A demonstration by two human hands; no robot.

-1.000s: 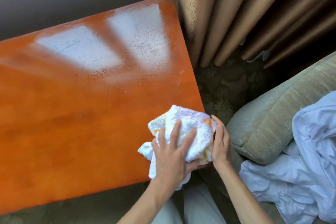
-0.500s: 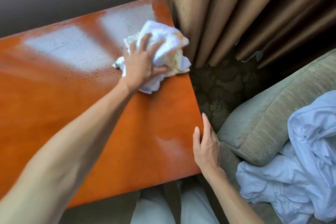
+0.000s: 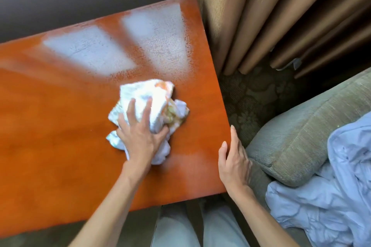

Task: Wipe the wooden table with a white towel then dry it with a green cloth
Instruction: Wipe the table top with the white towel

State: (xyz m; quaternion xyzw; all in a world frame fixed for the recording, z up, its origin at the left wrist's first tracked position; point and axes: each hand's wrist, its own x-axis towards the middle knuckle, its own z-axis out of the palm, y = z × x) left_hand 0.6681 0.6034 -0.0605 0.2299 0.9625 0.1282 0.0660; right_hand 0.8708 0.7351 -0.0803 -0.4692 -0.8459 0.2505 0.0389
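The glossy orange-brown wooden table point(image 3: 60, 146) fills the left and middle of the view. A crumpled white towel point(image 3: 152, 102) with yellowish stains lies on it right of centre. My left hand point(image 3: 140, 136) presses down on the towel with its fingers spread flat over it. My right hand point(image 3: 232, 158) rests against the table's right edge near the front corner, fingers straight. Pale window reflections with droplet speckle show on the far part of the tabletop. No green cloth is in sight.
Brown curtains point(image 3: 261, 16) hang past the table's far right corner. A grey-green upholstered chair point(image 3: 301, 138) stands to the right, with a pale blue sheet point(image 3: 331, 196) heaped on it. Patterned carpet point(image 3: 251, 94) lies between table and chair. My legs show below the front edge.
My left hand has drawn the towel back from the far right corner toward the middle of the table. My right hand stays on the right edge.
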